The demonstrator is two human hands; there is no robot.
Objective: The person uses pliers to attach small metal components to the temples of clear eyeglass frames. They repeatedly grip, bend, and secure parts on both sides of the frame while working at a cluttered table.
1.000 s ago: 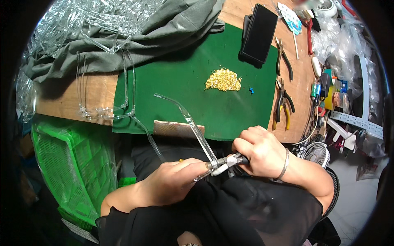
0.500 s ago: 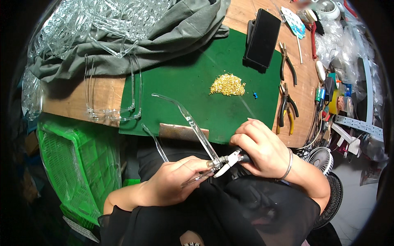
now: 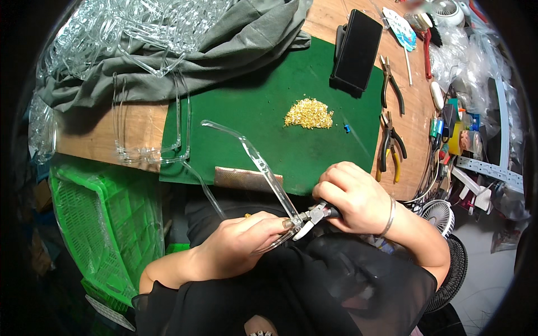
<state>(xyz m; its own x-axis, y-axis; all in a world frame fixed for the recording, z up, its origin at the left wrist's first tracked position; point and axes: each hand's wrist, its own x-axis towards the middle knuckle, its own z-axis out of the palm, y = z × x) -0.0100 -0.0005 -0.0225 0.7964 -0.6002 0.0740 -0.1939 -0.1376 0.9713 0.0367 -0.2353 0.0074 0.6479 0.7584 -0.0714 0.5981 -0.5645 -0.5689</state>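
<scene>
My left hand [image 3: 240,245] is closed on a clear plastic eyeglass frame [image 3: 263,166], its fingers pinching near one hinge corner. One temple of that frame points up and away over the green mat; the other slants up to the left behind my hand. My right hand [image 3: 354,199] grips a pair of pliers [image 3: 315,217] with dark handles. The jaws meet the frame at the hinge corner, right beside my left fingertips. Exactly what the jaws clasp is too small to make out.
Beyond lie a green mat [image 3: 246,101], a heap of small gold-coloured parts [image 3: 309,114], a black phone [image 3: 357,51] and two more pliers [image 3: 392,87]. Clear frames [image 3: 134,33] pile on grey cloth at the far left. A green crate [image 3: 106,224] stands at the left, a fan [image 3: 438,217] at the right.
The frame has tilted slightly, its temples shifting a little to the left. The pliers have turned a bit at the hinge, and both hands keep their grip.
</scene>
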